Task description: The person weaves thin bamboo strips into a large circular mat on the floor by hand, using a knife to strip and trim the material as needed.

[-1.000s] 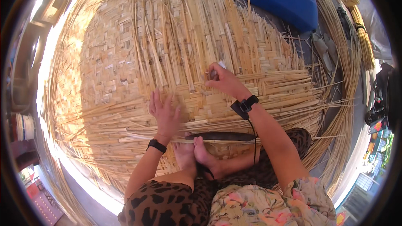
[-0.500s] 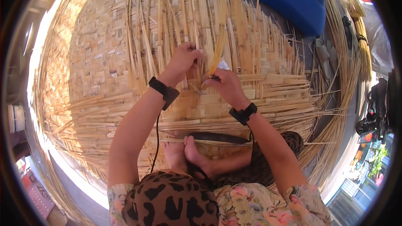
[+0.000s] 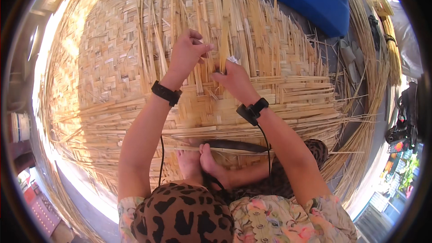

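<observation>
A large mat of woven flat straw-coloured strips (image 3: 112, 69) spreads in front of me, with many loose strip ends running away from me and off to the right. My right hand (image 3: 234, 80) is closed round the lower end of a long yellowish strip (image 3: 225, 22), which rises away from me almost straight. Just left of it, my left hand (image 3: 186, 54) hovers over upright strips with curled fingers and thumb close together; whether a strip lies between them is hidden. A small white scrap (image 3: 232, 59) shows beside the right hand.
A dark curved blade-like tool (image 3: 234, 146) lies on the mat by my bare feet (image 3: 207, 164). At the far right stands a blue plastic container (image 3: 315, 2), near grey slippers (image 3: 350, 58). Bundled long strips (image 3: 375, 72) line the right side.
Both hands have shifted slightly left and away from me. The yellowish strip has swung from a slant to nearly upright, still in the right hand.
</observation>
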Tool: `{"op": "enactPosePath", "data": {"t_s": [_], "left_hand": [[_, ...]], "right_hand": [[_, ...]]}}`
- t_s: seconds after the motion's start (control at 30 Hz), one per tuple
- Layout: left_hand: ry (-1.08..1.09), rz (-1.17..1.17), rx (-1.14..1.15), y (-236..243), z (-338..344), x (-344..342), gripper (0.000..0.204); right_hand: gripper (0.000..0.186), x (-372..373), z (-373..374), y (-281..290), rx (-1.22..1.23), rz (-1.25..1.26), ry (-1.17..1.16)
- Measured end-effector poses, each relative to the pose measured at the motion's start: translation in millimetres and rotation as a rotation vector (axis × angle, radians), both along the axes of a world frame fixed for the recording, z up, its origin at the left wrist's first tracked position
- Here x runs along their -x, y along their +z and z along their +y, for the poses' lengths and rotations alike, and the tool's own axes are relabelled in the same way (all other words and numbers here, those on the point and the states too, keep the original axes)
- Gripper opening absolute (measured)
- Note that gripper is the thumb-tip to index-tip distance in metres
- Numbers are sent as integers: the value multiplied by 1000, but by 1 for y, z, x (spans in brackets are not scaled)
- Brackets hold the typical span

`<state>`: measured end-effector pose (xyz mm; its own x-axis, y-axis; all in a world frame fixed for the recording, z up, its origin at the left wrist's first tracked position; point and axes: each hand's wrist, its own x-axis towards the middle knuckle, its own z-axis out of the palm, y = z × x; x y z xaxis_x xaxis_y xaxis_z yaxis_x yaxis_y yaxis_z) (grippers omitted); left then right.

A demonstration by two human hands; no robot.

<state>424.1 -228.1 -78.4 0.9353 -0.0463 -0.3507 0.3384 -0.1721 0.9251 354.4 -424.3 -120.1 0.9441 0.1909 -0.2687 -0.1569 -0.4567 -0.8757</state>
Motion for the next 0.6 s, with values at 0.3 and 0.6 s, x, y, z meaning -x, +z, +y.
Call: {"op": "enactPosePath", "data": {"t_s": [0.3, 0.6], "left_hand": [[1, -528, -388, -26, 16, 62, 71], [-706, -512, -1057, -28, 10, 156, 94]], "right_hand": [[26, 9, -44, 42, 461, -214, 44], [8, 39, -126, 83, 862, -399, 398]]}}
